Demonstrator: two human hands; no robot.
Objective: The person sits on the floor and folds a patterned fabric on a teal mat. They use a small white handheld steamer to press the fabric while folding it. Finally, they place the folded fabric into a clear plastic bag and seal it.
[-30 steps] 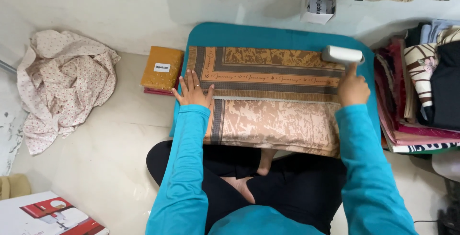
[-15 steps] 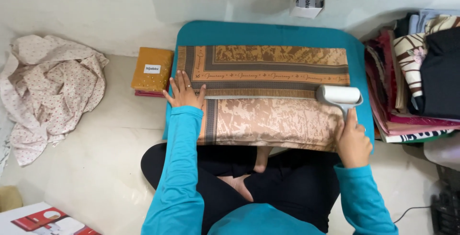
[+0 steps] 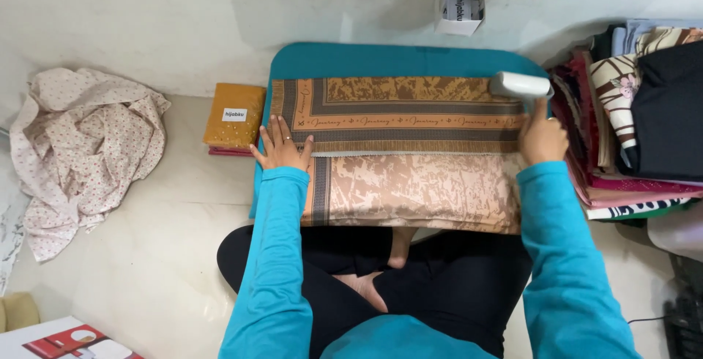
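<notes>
The folded scarf (image 3: pixel 399 150), brown and peach with a patterned border, lies flat across our teal pressing board (image 3: pixel 395 58), which sits on the pale floor (image 3: pixel 146 271) in front of our crossed legs. Our right hand (image 3: pixel 542 139) is wrapped around the handle of a small white handheld steamer (image 3: pixel 518 85), its head resting at the scarf's far right corner. Our left hand (image 3: pixel 280 145) lies flat with fingers spread on the scarf's left edge, holding nothing, simply pinning the cloth.

To press well, we judge the flat hand should keep the fabric taut against the pull of the steamer, and the head should glide along the border in straight, even passes, without lingering in one spot. The folded edges want to stay aligned, so light pressure suits better than a shove.

Just left of the board sits a mustard-yellow folded cloth (image 3: pixel 234 116) on a reddish one. Farther left lies a crumpled floral fabric (image 3: pixel 80 146). To the right, a stack of folded textiles (image 3: pixel 637 124) stands close beside the board.
</notes>
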